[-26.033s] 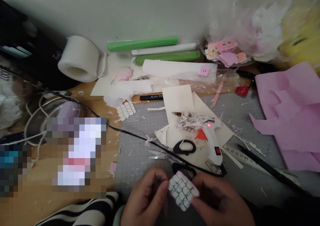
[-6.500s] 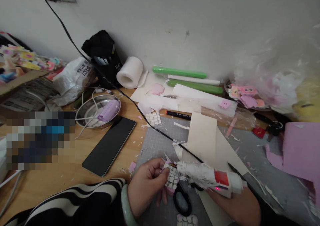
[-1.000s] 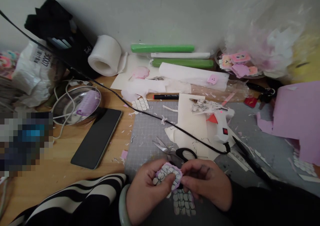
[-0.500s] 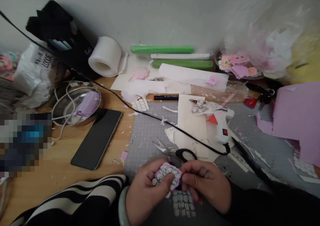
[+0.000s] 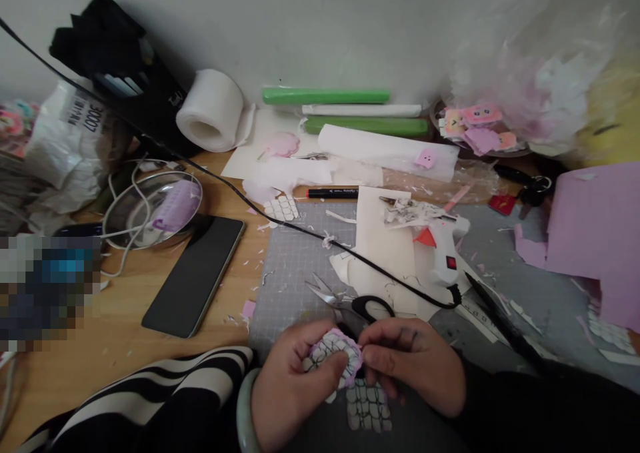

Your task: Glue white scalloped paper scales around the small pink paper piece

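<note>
Head view: person's bare hands together at the near edge of a grey gridded cutting mat [image 5: 290, 266], which lies on a pale wooden surface [image 5: 120, 313]. Between them, a small rounded white-and-lilac piece [image 5: 340, 343] of thin sheet material, its face marked in black with a net of rounded cells, lilac showing around its rim.

Left hand [image 5: 297, 379] grips it, thumb laid flat across the face, fingers behind. Right hand [image 5: 417, 366]: fingers curled in, thumb and forefinger tips meeting at the rim's right side. Whether they pinch the rim or something tiny there, cannot tell.

Step in hand, by judgement: fine fingertip work on the rim, perhaps picking or smoothing. Next move would call for a steady left thumb and small, light touches on the right; the piece looks thin enough to bend if pulled hard.

Piece sits above the mat, nearer the left palm. Just below the fingertips, a flat white squarish piece [image 5: 369, 406] with a similar black grid, lying apart from both hands. Just beyond them, silver-bladed scissors with black loops [image 5: 345, 304], blades spread. Farther off, a white glue gun with an orange trigger [image 5: 445, 249], red light showing, nozzle crusted, not in either hand.
</note>
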Demonstrator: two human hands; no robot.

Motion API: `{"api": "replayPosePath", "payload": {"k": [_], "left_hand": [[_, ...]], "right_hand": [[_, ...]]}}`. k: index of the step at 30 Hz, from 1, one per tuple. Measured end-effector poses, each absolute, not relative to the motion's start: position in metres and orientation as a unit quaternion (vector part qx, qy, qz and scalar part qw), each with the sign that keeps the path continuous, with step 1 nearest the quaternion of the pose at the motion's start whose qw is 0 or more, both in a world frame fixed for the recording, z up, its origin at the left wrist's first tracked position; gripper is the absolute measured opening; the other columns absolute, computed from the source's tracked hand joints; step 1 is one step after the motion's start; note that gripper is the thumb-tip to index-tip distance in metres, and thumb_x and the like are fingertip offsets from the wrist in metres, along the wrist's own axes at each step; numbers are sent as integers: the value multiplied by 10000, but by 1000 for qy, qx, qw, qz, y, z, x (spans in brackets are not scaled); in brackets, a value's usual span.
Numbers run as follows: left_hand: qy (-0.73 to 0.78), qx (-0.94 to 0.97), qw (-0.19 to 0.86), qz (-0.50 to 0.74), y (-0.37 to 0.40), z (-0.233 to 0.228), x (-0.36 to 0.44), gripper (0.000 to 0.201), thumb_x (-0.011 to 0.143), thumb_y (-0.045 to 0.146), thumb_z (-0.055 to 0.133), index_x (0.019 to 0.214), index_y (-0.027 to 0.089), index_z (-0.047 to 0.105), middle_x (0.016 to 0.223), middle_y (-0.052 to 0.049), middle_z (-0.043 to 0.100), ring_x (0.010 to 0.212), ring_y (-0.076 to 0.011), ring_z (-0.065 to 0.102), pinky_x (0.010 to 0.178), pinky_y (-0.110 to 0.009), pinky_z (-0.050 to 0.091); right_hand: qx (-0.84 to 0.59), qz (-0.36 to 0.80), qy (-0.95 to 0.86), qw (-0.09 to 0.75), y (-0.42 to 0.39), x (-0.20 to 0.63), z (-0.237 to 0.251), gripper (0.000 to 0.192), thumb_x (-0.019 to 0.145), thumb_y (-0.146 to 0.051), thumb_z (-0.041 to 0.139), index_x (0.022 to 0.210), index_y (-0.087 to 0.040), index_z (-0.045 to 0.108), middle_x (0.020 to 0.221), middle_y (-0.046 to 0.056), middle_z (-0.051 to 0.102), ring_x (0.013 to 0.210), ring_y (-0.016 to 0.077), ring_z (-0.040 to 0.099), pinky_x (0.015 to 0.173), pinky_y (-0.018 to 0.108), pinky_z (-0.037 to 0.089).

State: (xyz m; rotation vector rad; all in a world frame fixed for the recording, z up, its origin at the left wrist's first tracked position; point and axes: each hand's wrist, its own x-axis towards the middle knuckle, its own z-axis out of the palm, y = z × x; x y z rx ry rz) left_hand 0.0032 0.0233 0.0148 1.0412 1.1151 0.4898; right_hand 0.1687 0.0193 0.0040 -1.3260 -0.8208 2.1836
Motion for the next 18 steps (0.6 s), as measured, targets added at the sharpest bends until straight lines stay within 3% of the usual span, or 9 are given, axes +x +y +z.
{"api": "replayPosePath", "payload": {"k": [11, 18], "left_hand": [[513, 493, 672, 203, 24, 17, 6, 139, 676, 239, 490, 572, 147, 479, 523, 36, 393, 517, -101, 335, 484, -204, 299], [493, 477, 696, 211, 25, 16, 6, 140, 712, 247, 503, 628, 136, 518, 548, 34, 416, 530, -97, 339, 497, -194, 308]], "right_hand": [[-515, 763, -350, 173, 19, 167, 3, 193, 657, -304, 615, 695, -117, 593, 483, -37, 554, 321, 16, 417, 309, 122, 314], [-543, 742, -344, 190, 18, 166, 3, 185, 632, -299, 618, 665, -122, 575, 449, -55, 518, 298, 5, 371, 296, 124, 281]]}}
